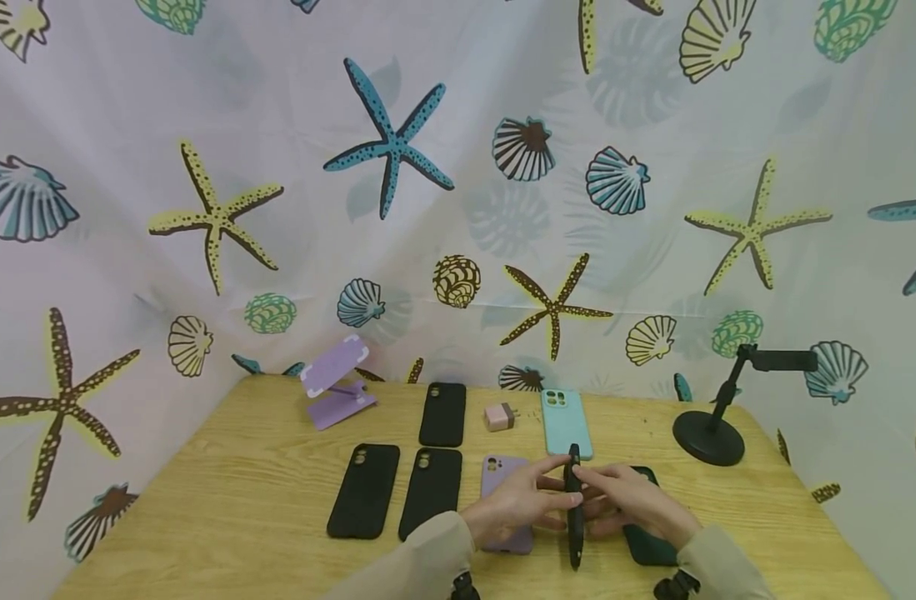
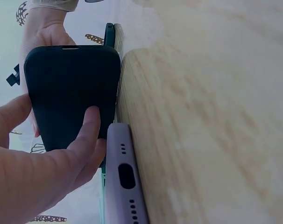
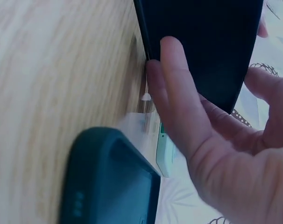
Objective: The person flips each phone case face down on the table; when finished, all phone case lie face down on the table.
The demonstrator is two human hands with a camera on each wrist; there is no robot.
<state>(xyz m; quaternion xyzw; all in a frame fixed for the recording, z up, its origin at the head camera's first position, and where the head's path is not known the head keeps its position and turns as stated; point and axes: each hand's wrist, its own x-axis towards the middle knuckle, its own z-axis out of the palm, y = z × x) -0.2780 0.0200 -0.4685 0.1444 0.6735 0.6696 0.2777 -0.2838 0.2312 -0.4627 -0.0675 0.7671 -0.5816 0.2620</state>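
Between the two hands, a black phone case stands on edge, close over the table. My left hand grips it from the left, thumb at one long edge and fingers spread against its flat face. On the other side my right hand holds it, with the fingers along the opposite dark face and the thumb at its edge. A lavender phone case lies below the left hand, camera cutouts up. Partly hidden under the right hand is a dark green phone case, its hollow inside showing.
Beyond the hands lies a light blue phone case, with a pink charger plug left of it. Black phone cases lie at left. A purple folding stand and a black stand stand toward the back corners.
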